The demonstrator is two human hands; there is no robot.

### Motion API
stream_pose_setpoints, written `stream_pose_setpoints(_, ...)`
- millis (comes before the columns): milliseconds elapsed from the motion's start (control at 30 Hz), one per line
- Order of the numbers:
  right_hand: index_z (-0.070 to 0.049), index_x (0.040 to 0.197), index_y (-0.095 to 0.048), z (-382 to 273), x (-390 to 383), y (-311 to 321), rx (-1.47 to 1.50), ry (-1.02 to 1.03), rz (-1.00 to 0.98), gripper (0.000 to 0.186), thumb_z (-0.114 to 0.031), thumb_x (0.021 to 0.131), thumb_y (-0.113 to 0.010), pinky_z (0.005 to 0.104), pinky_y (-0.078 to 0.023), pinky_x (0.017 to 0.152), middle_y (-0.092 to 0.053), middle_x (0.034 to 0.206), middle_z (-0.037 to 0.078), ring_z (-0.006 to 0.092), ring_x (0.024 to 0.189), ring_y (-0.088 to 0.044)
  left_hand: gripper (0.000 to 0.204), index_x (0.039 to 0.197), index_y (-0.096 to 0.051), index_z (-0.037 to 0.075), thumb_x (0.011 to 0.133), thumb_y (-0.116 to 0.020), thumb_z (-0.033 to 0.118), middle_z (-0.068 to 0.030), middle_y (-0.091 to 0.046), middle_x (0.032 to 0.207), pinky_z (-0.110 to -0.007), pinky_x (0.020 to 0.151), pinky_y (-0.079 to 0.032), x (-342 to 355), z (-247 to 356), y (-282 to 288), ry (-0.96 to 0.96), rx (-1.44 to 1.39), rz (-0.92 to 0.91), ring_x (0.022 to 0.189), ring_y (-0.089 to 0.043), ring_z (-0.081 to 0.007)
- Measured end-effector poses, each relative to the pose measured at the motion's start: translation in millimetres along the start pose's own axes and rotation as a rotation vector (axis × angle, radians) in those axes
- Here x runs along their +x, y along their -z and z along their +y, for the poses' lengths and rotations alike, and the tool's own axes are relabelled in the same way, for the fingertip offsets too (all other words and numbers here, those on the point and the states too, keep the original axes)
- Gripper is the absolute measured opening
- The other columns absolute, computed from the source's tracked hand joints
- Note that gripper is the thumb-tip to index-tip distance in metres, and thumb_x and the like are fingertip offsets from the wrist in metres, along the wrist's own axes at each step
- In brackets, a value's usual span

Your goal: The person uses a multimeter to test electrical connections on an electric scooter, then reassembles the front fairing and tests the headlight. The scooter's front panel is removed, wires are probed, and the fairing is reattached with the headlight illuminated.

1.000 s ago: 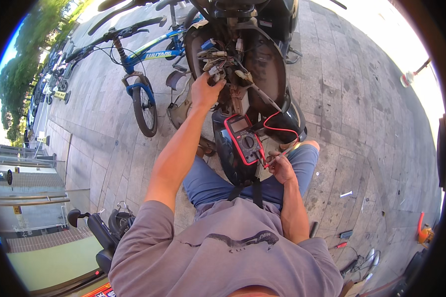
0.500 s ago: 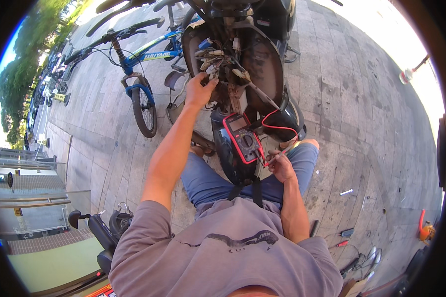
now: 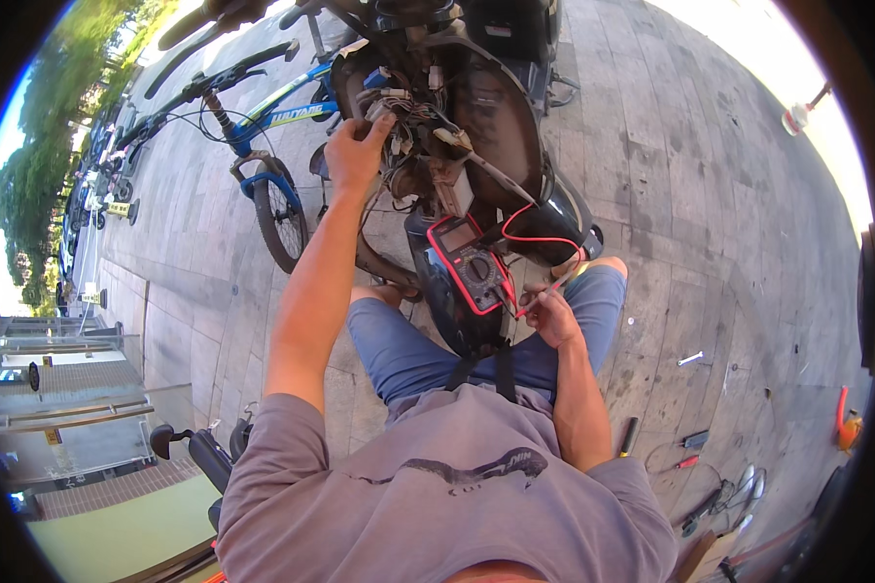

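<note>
the left hand, fingers bent, is at the pale plastic connectors, eleven o'clock of the red-and-black rectangular multimeter; grip unclear. the right hand, four o'clock, curls round a thin red test lead. best keep it slack.

A black curved panel carries a red-edged digital multimeter near centre; on grey slab pavement lie a silver wrench toward three o'clock, a red-handled tool and cables toward four.
</note>
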State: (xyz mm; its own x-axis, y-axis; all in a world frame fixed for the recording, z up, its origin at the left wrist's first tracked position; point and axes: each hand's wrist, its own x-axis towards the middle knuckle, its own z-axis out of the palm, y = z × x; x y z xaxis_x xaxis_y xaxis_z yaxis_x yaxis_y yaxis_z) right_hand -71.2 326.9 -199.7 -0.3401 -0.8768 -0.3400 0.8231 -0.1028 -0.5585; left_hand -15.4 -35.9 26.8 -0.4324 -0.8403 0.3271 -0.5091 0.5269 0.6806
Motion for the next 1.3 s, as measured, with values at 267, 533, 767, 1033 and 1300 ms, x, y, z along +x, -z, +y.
stream_pose_setpoints(267, -0.004, 0.115, -0.055, -0.2, -1.7, 1.3, 0.035, -0.004, 0.008, 0.034, -0.025, 0.088, -0.055, 0.022, -0.039, 0.056, -0.061, 0.093, 0.006, 0.0116, 0.076, -0.057, 0.063, 0.075, -0.066, -0.003, 0.067, -0.073, 0.058, -0.0166, -0.064, 0.068, -0.037, 0.066, -0.047, 41.4, 7.4, -9.0, 0.068, 0.084, -0.001, 0.066, -0.061, -0.028)
stream_pose_setpoints(533, -0.006, 0.111, -0.056, -0.5, 1.7, -0.6, 0.014, -0.011, 0.015, 0.033, -0.028, 0.086, -0.059, 0.0227, -0.04, 0.054, -0.061, 0.091, 0.006, 0.0114, 0.074, -0.055, 0.065, 0.067, -0.062, -0.005, 0.074, -0.067, 0.06, -0.0163, -0.059, 0.061, -0.039, 0.062, -0.043, 28.7, -8.5, -24.0, 0.138, -0.12, -0.057, 0.061, -0.056, -0.0242)
stream_pose_setpoints(767, -0.007, 0.11, -0.057, 0.7, 0.7, -0.4, 0.013, -0.019, 0.016, 0.031, -0.027, 0.086, -0.059, 0.0223, -0.04, 0.054, -0.061, 0.091, 0.005, 0.011, 0.074, -0.056, 0.046, 0.097, -0.056, -0.004, 0.077, -0.075, 0.033, -0.012, -0.065, 0.079, -0.033, 0.069, -0.048, -9.9, -9.4, -16.4, -0.058, -0.486, -0.189, 0.071, -0.062, -0.0246)
stream_pose_setpoints(1033, -0.007, 0.109, -0.056, 1.1, 2.3, -0.2, 0.012, -0.022, 0.015, 0.031, -0.027, 0.086, -0.058, 0.0218, -0.039, 0.054, -0.062, 0.093, 0.005, 0.0109, 0.074, -0.056, 0.05, 0.1, -0.048, -0.002, 0.068, -0.078, 0.021, -0.0201, -0.065, 0.086, -0.041, 0.073, -0.049, -27.2, 4.5, -24.9, -0.234, 0.133, 0.024, 0.081, -0.063, -0.0387)
stream_pose_setpoints(1300, -0.004, 0.113, -0.056, 0.1, 1.5, 0.9, 0.011, -0.017, 0.009, 0.032, -0.025, 0.088, -0.055, 0.0228, -0.038, 0.056, -0.06, 0.092, 0.005, 0.0112, 0.075, -0.054, 0.05, 0.109, -0.051, -0.003, 0.07, -0.075, 0.017, -0.0217, -0.064, 0.1, -0.035, 0.079, -0.048, -3.4, -17.1, -9.5, -0.086, -0.095, -0.237, 0.09, -0.063, -0.0299)
